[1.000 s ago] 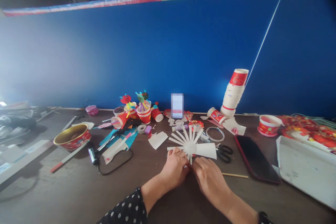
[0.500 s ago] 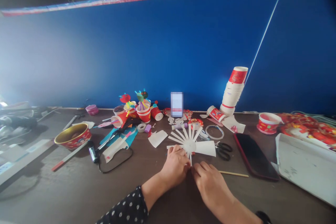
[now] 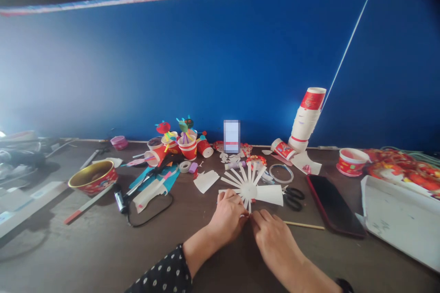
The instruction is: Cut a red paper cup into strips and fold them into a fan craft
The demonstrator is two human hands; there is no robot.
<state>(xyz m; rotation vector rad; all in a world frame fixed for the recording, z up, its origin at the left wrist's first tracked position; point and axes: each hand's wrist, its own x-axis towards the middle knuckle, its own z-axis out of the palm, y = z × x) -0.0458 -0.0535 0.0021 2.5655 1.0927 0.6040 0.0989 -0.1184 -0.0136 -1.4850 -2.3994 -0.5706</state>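
Far left of the cut paper cup, a red bowl with a gold inside sits on the dark table; a stick with a reddish end lies just in front of it. Nearer to the cut cup on that side: a silver tool with a black cord, then, behind and left, a red-and-white cup with paper figures above it, and a roll of tape. A loose white paper piece lies just left of the cut cup. Left hand: at its lower left edge, fingers curled, tips at the end of the lowest strip; cannot tell whether they pinch it. The cut cup lies with narrow white strips fanned about a round base, a wide white panel extending to its right. Right hand: in front and slightly right of it, fingers bent, tips close to the same strip end; grip hidden, cannot tell. Just right of the cut cup are black scissors; in front of these, a thin wooden stick. Behind and right, a leaning stack of cups. Farther right, a dark phone, then a white tray.
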